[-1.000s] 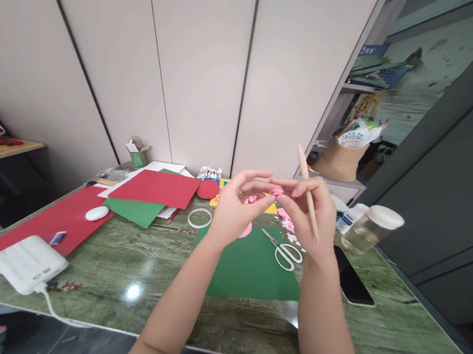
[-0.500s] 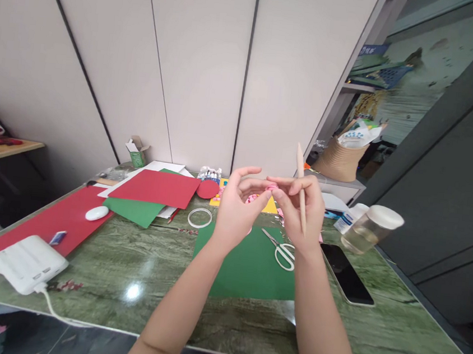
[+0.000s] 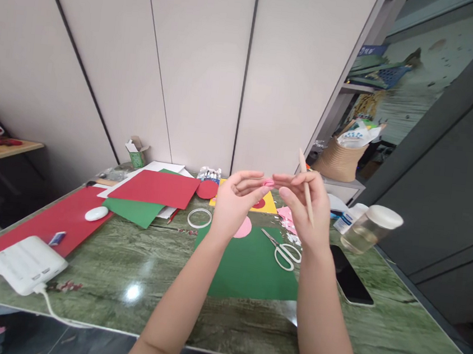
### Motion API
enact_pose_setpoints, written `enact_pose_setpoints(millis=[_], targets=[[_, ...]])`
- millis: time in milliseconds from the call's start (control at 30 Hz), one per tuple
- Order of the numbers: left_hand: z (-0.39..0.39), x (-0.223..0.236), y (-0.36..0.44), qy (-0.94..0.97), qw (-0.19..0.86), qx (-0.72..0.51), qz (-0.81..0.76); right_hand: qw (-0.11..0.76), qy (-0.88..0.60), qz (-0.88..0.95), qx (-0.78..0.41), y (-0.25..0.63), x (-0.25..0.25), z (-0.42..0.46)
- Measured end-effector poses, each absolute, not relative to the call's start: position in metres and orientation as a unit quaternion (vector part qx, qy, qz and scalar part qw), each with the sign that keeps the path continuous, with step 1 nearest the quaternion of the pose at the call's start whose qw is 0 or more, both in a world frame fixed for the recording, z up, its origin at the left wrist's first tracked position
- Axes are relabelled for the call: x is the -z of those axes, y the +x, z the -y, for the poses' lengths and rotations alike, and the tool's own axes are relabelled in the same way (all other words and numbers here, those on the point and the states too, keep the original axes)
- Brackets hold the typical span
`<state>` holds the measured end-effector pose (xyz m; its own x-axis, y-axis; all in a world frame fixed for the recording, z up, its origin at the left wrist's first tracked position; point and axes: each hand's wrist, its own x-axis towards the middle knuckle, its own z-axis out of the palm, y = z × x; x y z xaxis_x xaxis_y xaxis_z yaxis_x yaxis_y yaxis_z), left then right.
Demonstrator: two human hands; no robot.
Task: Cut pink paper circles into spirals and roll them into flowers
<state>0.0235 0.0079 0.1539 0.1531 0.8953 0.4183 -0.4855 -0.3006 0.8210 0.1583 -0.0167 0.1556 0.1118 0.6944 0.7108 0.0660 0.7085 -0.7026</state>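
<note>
Between the thumb and fingers of my left hand (image 3: 232, 207) is a small curled piece of pink paper (image 3: 268, 182). My right hand (image 3: 316, 208) faces it, index fingertip close to or touching the pink piece, thumb apart. A pale pointed stick (image 3: 305, 184) lies across the right fingers, held against the hand. Below both hands, a green sheet (image 3: 251, 277) lies on the table with scissors (image 3: 283, 252) and a pink paper circle (image 3: 243, 228) on it. Behind is a yellow sheet (image 3: 272, 208) bearing a red round piece (image 3: 259, 203), partly hidden by my hands.
Pink scraps (image 3: 287, 219) lie beside the scissors. A phone (image 3: 350, 276) and a lidded jar (image 3: 370, 230) are at right. At left are a white ring (image 3: 199, 218), red sheets (image 3: 155, 187), a red circle (image 3: 207, 189) and a white charger (image 3: 28, 262) with its cable.
My right thumb has come away from the pink piece, and the right hand has shifted slightly right. More of the pink circle, the scraps and the red round piece now shows.
</note>
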Motion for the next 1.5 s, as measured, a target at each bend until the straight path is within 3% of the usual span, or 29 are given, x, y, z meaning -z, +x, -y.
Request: enact_pose_setpoints(millis=[267,467,867,1233,1500], targets=[[0.001,-0.158,0.023,0.574,0.529,-0.592,-0.201,0.657,-0.314,0.645,-0.230,0.155,-0.156,0.020],[0.010,-0.160,0.028,0.577,0.449,-0.647,-0.219,0.661,-0.325,0.654,-0.171,0.151,-0.157,0.023],[0.012,-0.155,0.036,0.555,0.417,-0.680,-0.237,0.690,-0.325,0.631,-0.140,0.139,-0.150,0.019],[-0.016,-0.146,0.027,0.526,0.603,-0.576,-0.170,0.666,-0.337,0.623,-0.233,0.158,-0.148,0.006],[-0.015,-0.148,0.025,0.554,0.597,-0.558,-0.161,0.667,-0.332,0.618,-0.252,0.157,-0.149,0.006]])
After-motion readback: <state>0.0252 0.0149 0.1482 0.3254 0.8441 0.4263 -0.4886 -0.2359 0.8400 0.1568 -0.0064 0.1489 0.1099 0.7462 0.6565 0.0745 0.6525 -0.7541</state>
